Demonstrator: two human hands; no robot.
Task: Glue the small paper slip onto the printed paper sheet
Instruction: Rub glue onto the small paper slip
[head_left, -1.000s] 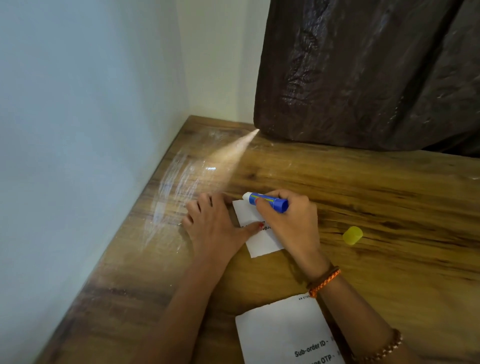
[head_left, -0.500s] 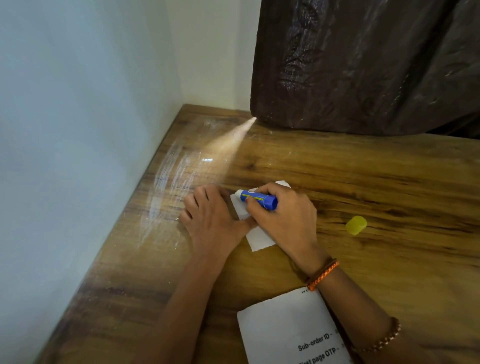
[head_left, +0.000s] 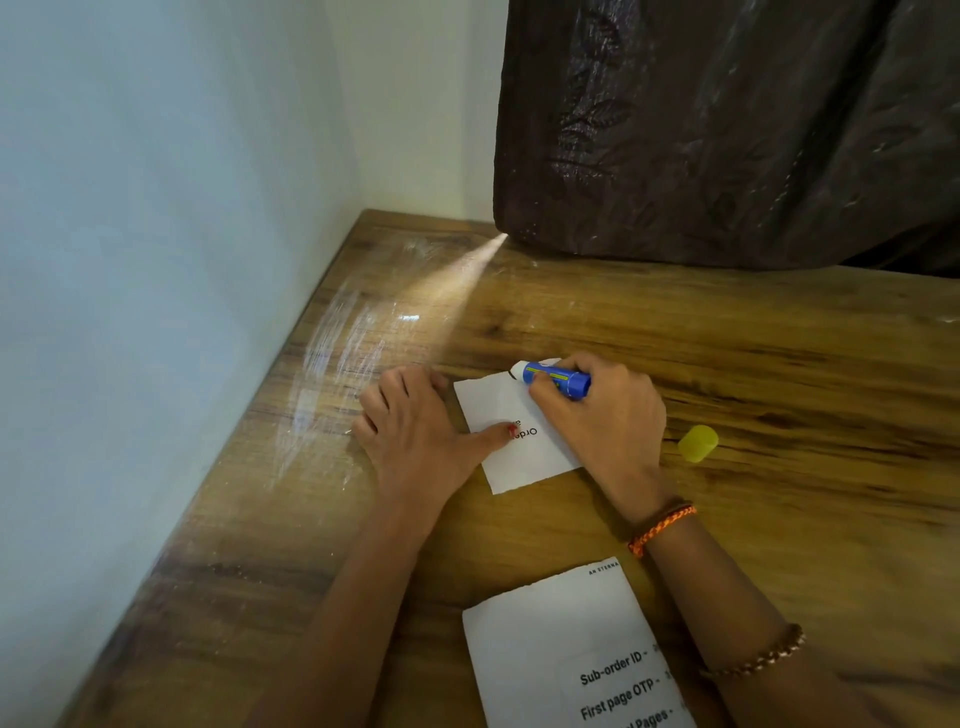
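You are pressing your left hand (head_left: 415, 431) flat, thumb pinning the small white paper slip (head_left: 514, 436) to the wooden surface (head_left: 727, 332) so it cannot slide, while your right hand's (head_left: 608, 415) grip is curling round the blue glue stick (head_left: 553, 378), rubbing its far edge; the white printed paper sheet (head_left: 566, 644) is waiting nearer you.

Two hands are in view, the left hand (head_left: 415, 436) and the right hand (head_left: 602, 421), and the right arm wears two bracelets, an orange one (head_left: 662, 527) and a beaded one (head_left: 763, 657). Two papers lie on one table (head_left: 727, 338): a slip (head_left: 514, 452) and a sheet (head_left: 566, 649). There is one glue stick (head_left: 553, 378), one yellow cap (head_left: 697, 443) and one dark curtain (head_left: 727, 130).
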